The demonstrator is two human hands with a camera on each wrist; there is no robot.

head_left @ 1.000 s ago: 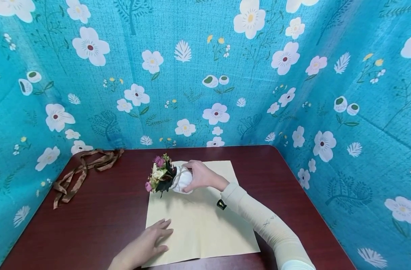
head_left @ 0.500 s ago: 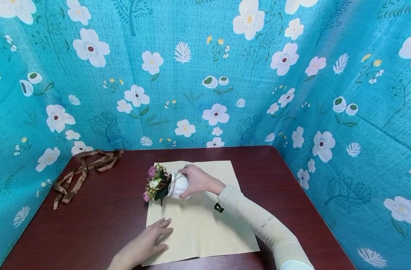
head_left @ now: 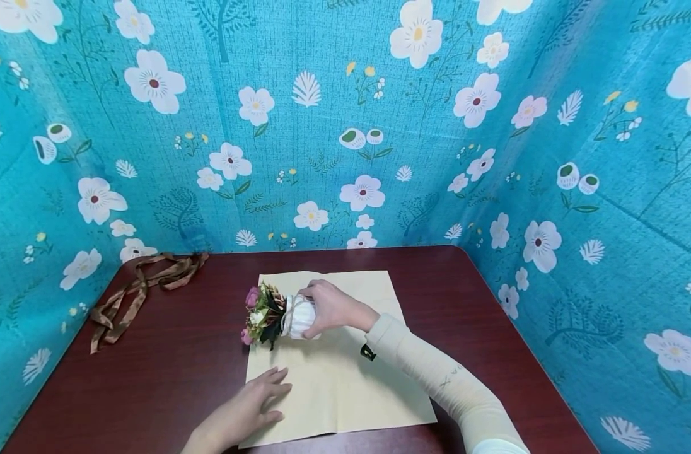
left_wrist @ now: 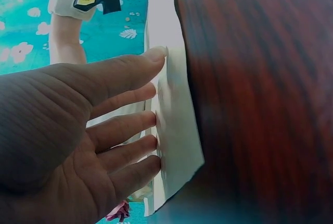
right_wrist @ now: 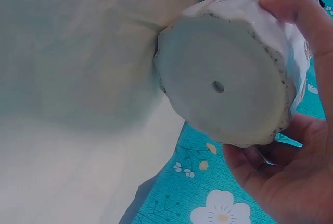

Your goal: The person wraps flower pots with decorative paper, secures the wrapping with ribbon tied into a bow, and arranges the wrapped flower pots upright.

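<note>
My right hand [head_left: 335, 308] grips a white flower pot [head_left: 301, 317] near its base, with thumb and fingers on opposite sides. The pot lies tipped on its side, its twine-tied rim and artificial flowers [head_left: 260, 317] pointing left. In the right wrist view the pot's round bottom [right_wrist: 221, 81] faces the camera and shows a small hole. Beneath is a sheet of cream paper [head_left: 345, 384] with a fold line down its middle. Fingers spread, my left hand [head_left: 249, 407] rests on the paper's near left part; in the left wrist view its fingertips [left_wrist: 151, 141] touch the sheet.
A brown ribbon [head_left: 138, 287] lies loosely looped at the table's far left. The dark red table [head_left: 169, 372] extends on both sides of the paper. Blue floral cloth [head_left: 323, 126] hangs behind and to the right.
The right hand has brought the pot slightly left and nearer, down toward the paper, and the flowers have swung lower. The left hand stays in place.
</note>
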